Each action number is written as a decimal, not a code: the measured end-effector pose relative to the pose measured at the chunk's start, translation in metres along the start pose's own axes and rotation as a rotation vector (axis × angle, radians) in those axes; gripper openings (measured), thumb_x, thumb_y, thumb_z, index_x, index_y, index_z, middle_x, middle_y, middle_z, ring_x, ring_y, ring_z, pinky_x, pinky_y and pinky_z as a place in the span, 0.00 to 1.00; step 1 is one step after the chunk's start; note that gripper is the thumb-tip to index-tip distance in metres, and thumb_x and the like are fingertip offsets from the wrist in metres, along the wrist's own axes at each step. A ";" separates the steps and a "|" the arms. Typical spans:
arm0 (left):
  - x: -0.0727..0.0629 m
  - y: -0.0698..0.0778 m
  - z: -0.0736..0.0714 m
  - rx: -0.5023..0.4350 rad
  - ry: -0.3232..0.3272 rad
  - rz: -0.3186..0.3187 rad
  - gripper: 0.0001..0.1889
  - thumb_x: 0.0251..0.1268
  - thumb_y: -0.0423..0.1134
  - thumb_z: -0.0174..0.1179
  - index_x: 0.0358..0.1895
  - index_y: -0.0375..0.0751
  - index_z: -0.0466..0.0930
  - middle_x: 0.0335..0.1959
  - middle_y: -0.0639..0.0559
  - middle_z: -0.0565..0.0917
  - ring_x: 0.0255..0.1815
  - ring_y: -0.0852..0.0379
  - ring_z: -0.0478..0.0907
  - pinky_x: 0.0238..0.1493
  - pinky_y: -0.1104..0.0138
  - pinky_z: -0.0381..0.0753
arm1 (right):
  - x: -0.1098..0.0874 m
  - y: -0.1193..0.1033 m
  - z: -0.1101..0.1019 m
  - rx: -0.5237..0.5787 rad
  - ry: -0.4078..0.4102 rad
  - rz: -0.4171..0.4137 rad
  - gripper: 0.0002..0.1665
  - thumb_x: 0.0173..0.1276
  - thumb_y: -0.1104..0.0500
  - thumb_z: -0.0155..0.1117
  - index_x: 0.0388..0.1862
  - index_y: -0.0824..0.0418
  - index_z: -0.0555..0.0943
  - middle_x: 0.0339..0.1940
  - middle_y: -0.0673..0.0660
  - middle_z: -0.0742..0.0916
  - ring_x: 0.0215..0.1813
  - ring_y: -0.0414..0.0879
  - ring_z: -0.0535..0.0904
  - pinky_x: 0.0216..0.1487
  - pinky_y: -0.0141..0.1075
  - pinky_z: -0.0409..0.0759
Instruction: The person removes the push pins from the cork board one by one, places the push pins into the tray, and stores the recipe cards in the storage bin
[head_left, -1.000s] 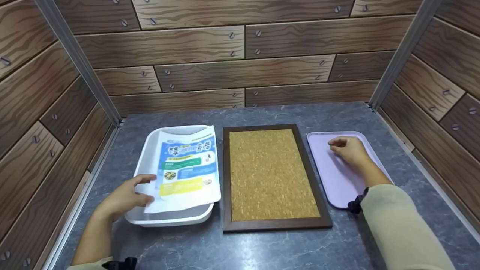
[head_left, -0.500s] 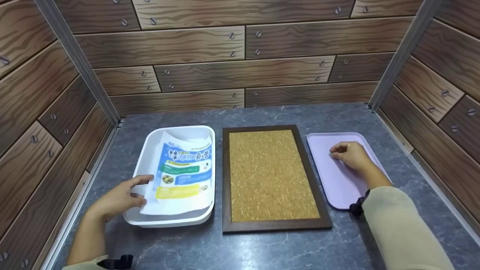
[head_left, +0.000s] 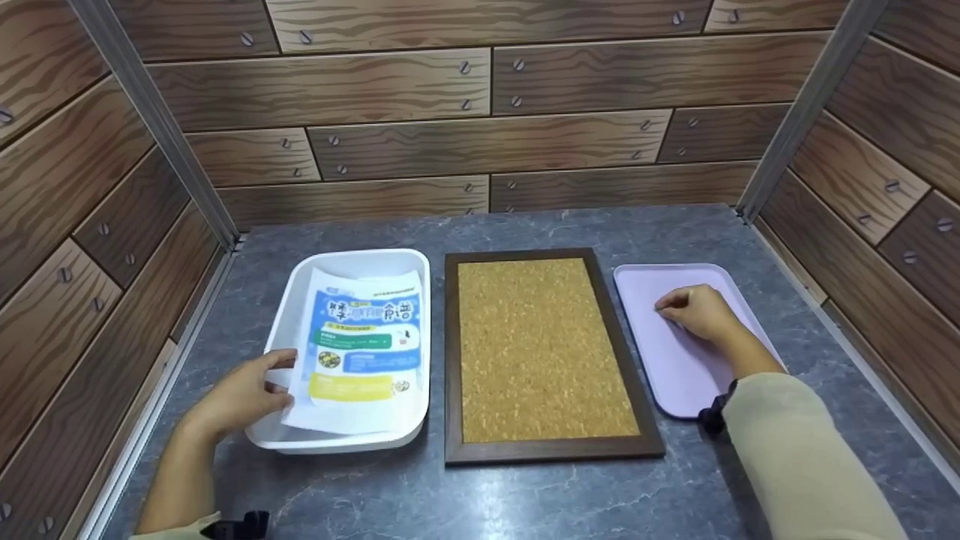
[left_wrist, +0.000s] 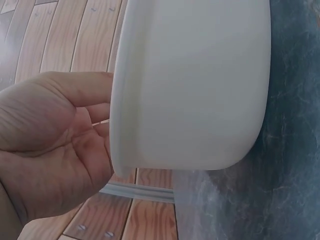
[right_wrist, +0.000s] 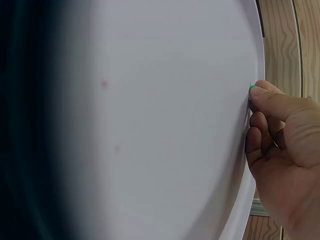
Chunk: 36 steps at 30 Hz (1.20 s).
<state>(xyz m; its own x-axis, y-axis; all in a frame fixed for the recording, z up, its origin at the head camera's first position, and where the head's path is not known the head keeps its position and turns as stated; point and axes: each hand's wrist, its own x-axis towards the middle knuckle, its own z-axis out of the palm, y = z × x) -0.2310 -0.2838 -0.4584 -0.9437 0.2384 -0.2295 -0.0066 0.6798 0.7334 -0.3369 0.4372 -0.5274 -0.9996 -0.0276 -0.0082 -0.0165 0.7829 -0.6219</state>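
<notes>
A printed paper sheet [head_left: 360,352], blue, green and yellow, lies in the white bin [head_left: 352,442] on the left. My left hand [head_left: 236,397] is at the bin's left rim, thumb and fingers apart beside the sheet's edge. In the left wrist view the bin's wall hides those fingertips. Over the lilac tray [head_left: 694,382] on the right, my right hand [head_left: 697,309] pinches a tiny green push pin [right_wrist: 253,87] between thumb and forefinger. Its thin point shows faintly in the right wrist view. The other fingers of that hand are curled.
A cork board [head_left: 544,352] in a dark wooden frame lies flat between bin and tray. Two small blurred reddish spots show on the tray in the right wrist view. Wood-patterned walls [head_left: 397,150] enclose the grey marbled table [head_left: 360,502] at the back and sides.
The sheet has dropped from over the bin's right rim down into the bin and slid left. My left hand moved slightly left. The right hand shifted a little nearer me, still pinching the push pin.
</notes>
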 end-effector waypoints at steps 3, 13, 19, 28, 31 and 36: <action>0.000 0.002 -0.001 0.035 0.016 -0.009 0.39 0.65 0.25 0.66 0.80 0.22 0.63 0.71 0.23 0.77 0.54 0.42 0.86 0.48 0.56 0.89 | 0.000 0.000 0.000 0.000 -0.006 0.006 0.10 0.75 0.65 0.69 0.49 0.69 0.91 0.41 0.61 0.92 0.30 0.36 0.79 0.32 0.27 0.76; -0.001 -0.003 -0.010 -0.007 0.025 -0.015 0.37 0.67 0.31 0.71 0.76 0.22 0.68 0.70 0.26 0.80 0.57 0.43 0.85 0.50 0.61 0.90 | -0.003 0.002 -0.011 0.129 -0.052 0.013 0.19 0.75 0.70 0.60 0.60 0.74 0.85 0.45 0.64 0.92 0.38 0.32 0.79 0.37 0.26 0.78; 0.002 -0.011 -0.014 -0.101 -0.012 0.002 0.37 0.70 0.31 0.70 0.78 0.22 0.66 0.71 0.24 0.77 0.55 0.49 0.83 0.50 0.67 0.90 | -0.004 0.006 -0.019 0.493 -0.124 0.061 0.22 0.77 0.72 0.53 0.67 0.78 0.79 0.38 0.45 0.88 0.38 0.34 0.82 0.40 0.28 0.83; 0.009 0.007 -0.015 -0.063 0.016 0.018 0.38 0.74 0.39 0.69 0.81 0.28 0.65 0.74 0.28 0.76 0.62 0.42 0.84 0.56 0.60 0.89 | 0.000 -0.013 -0.038 0.409 -0.230 0.137 0.25 0.84 0.63 0.50 0.75 0.70 0.73 0.48 0.47 0.85 0.42 0.35 0.83 0.45 0.31 0.85; 0.018 0.022 -0.014 -0.026 0.033 0.048 0.39 0.75 0.47 0.70 0.81 0.32 0.66 0.75 0.32 0.77 0.67 0.38 0.82 0.64 0.53 0.86 | 0.004 -0.032 -0.042 0.310 -0.240 0.154 0.30 0.86 0.57 0.51 0.80 0.70 0.68 0.60 0.58 0.84 0.53 0.40 0.83 0.55 0.35 0.85; 0.037 0.053 -0.008 0.004 0.073 0.085 0.41 0.75 0.57 0.68 0.81 0.37 0.68 0.79 0.35 0.75 0.76 0.34 0.75 0.74 0.41 0.78 | 0.008 -0.070 -0.043 0.246 -0.357 0.137 0.34 0.89 0.51 0.48 0.85 0.67 0.63 0.82 0.76 0.70 0.80 0.69 0.70 0.78 0.58 0.76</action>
<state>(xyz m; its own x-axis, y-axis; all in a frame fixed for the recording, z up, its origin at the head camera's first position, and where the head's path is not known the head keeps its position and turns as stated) -0.2685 -0.2444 -0.4225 -0.9625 0.2437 -0.1193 0.0753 0.6622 0.7456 -0.3447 0.4087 -0.4500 -0.9205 -0.1808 -0.3463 0.1646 0.6244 -0.7636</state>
